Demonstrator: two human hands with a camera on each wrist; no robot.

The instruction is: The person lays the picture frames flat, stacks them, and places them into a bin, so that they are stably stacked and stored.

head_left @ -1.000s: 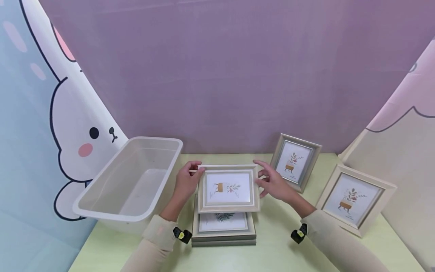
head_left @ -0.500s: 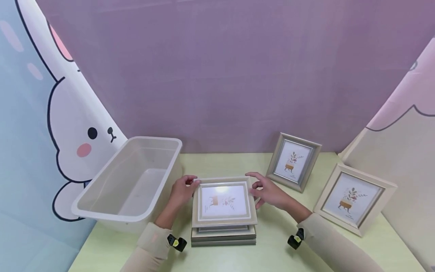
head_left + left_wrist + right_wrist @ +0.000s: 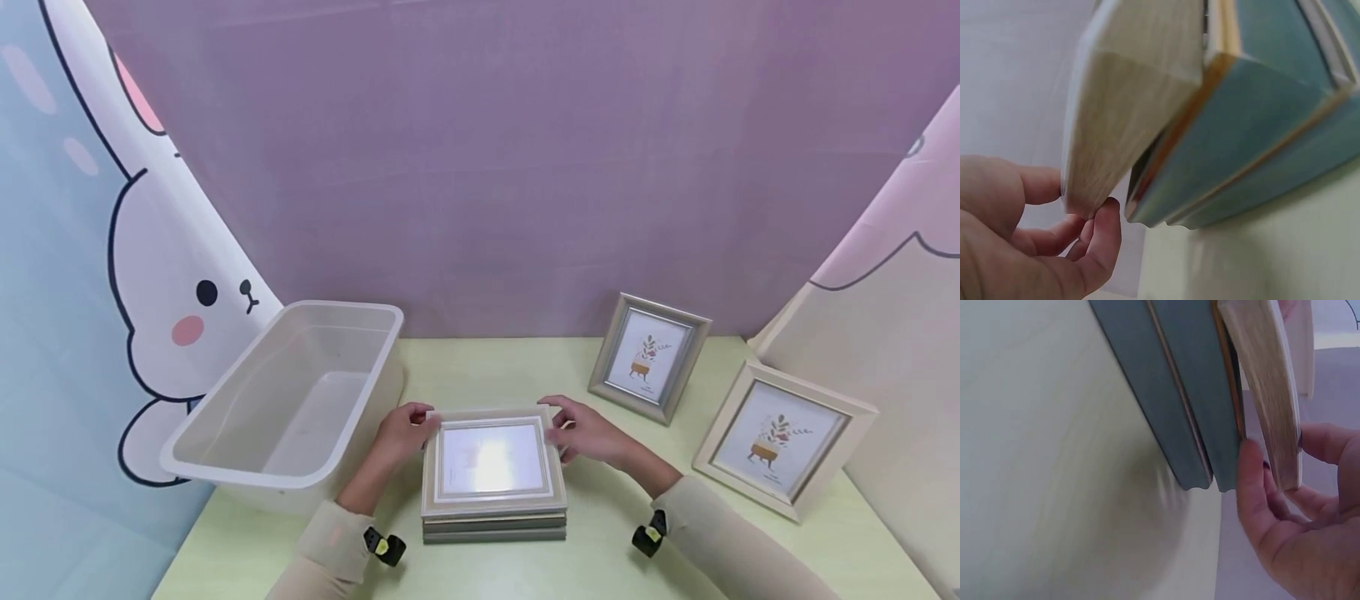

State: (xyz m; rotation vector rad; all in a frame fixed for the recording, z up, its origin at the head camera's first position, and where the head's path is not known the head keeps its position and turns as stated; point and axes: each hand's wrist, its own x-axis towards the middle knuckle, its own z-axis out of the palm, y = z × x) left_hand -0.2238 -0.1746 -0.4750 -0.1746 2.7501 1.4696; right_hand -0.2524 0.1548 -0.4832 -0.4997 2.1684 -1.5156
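Note:
A cream picture frame (image 3: pixel 491 503) lies over a stack of grey-sided picture frames (image 3: pixel 495 535) on the table, glare on its glass. My left hand (image 3: pixel 405 433) pinches its far left corner, thumb on top and fingers beneath. At the far right corner my right hand (image 3: pixel 588 429) grips it the same way. In the left wrist view the cream frame (image 3: pixel 1129 119) leans away from the blue-grey frames (image 3: pixel 1241 137), with a narrow gap at the held end. The right wrist view shows that gap too, between the cream frame (image 3: pixel 1269 394) and the stack (image 3: pixel 1179 394), fingertips in it.
To the left stands a whitish plastic tub (image 3: pixel 281 479), nothing in it. Two picture frames stand propped at the right: a silver-grey one (image 3: pixel 600 375) near the back and a cream one (image 3: pixel 810 504) closer. A purple cloth (image 3: pixel 495 167) hangs behind the table (image 3: pixel 615 542).
Both hands have brought the cream frame down and toward me, from above the stack's far part until it covers the leaf-print frame below. The standing frames and the tub have stayed put.

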